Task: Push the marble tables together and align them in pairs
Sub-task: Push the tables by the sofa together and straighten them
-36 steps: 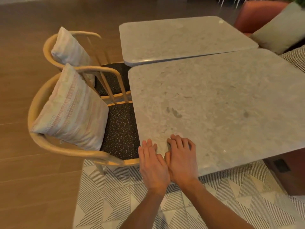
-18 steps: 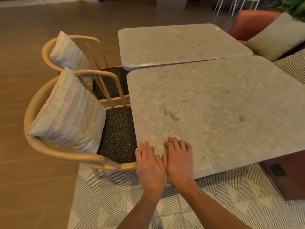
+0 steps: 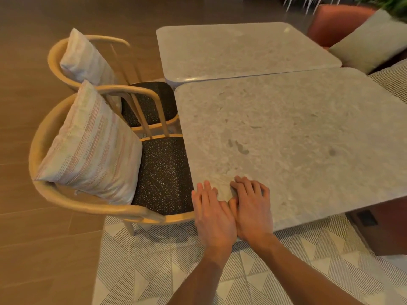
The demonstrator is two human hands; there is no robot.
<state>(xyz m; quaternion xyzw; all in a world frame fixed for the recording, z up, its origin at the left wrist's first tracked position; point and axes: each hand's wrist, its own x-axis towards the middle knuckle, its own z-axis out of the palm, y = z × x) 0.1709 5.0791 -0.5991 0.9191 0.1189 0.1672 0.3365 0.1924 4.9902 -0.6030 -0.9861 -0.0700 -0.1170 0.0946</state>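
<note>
Hands side by side, left hand (image 3: 212, 219) and right hand (image 3: 253, 211), flat and unclenched, fingers spread, gripping nothing, pressed on near corner of near marble worktop (image 3: 308, 137). Far edge touching far marble worktop (image 3: 237, 49) along a thin seam, left edges slightly offset. Two wooden chairs (image 3: 154, 172) with striped cushions (image 3: 90, 150) tucked at left; no readable writing.

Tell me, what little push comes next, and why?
Probably a gentle shove leftward with both flat hands, left hand and right hand. The near grey marble table already touches the far grey marble table, but its left edge sits further right, so the pair looks staggered.
</note>
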